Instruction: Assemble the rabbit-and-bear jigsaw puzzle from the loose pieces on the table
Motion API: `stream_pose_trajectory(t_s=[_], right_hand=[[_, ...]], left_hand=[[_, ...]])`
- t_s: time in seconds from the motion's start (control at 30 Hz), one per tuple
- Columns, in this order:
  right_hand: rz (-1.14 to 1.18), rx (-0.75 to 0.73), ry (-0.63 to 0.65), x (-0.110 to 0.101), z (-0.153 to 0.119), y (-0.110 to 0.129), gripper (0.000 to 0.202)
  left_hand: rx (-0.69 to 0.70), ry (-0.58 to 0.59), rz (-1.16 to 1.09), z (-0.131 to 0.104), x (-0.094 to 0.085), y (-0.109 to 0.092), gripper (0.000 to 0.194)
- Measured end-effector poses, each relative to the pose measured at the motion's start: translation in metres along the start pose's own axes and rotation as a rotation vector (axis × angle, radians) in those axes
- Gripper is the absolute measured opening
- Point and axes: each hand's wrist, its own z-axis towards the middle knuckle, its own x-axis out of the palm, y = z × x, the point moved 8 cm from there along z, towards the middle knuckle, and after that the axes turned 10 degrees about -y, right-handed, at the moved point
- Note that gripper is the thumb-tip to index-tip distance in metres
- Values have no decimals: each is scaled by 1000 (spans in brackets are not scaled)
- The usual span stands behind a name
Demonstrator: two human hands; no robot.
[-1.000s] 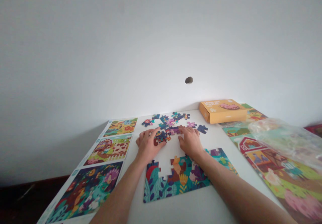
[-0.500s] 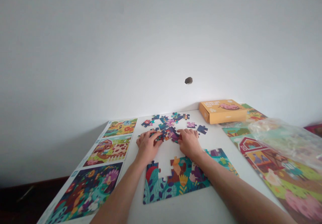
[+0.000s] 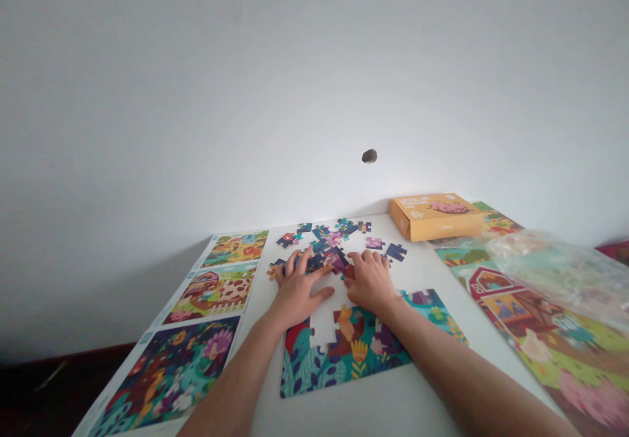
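Observation:
A heap of loose puzzle pieces (image 3: 330, 240) lies toward the back of the white table (image 3: 383, 407). Over its near left side my left hand (image 3: 299, 293) is spread, its fingertips on or just above the pieces. At the heap's right side my right hand (image 3: 369, 280) has its fingers bent; a dark red piece (image 3: 348, 272) shows by its index finger and thumb, and whether it is gripped is unclear. Nearer to me lies a joined puzzle section (image 3: 358, 352) with a gap in its upper left, partly under my right forearm.
Picture sheets (image 3: 167, 378) line the left side. An orange puzzle box (image 3: 437, 217) stands at the back right, beside a clear plastic bag (image 3: 555, 270) and a farm picture (image 3: 550, 332). Behind the table rises a white wall with a hole (image 3: 369, 156).
My left hand has moved slightly right and nearer to me, and its fingers have spread from a more curled pose. A dark red piece now shows by my right hand.

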Motion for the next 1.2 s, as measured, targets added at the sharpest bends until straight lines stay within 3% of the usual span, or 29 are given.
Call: stream_pose_trajectory(t_s=[0.2, 0.3, 0.57, 0.77, 0.97, 1.2], right_hand=[[43, 21, -42, 2, 1, -3, 53], [114, 15, -82, -1, 3, -2, 44], [557, -66, -358, -33, 2, 9, 16], [795, -83, -318, -31, -3, 18, 19], [847, -161, -288, -30, -5, 22, 18], [846, -166, -272, -27, -6, 22, 21]], left_hand=[[-19, 29, 18, 0, 3, 3, 41], [-23, 35, 19, 0, 5, 4, 41], [23, -49, -43, 3, -5, -3, 52], [128, -111, -106, 6, -19, -16, 51], [121, -250, -169, 9, -34, -18, 23], [130, -271, -223, 8, -39, -21, 14]])
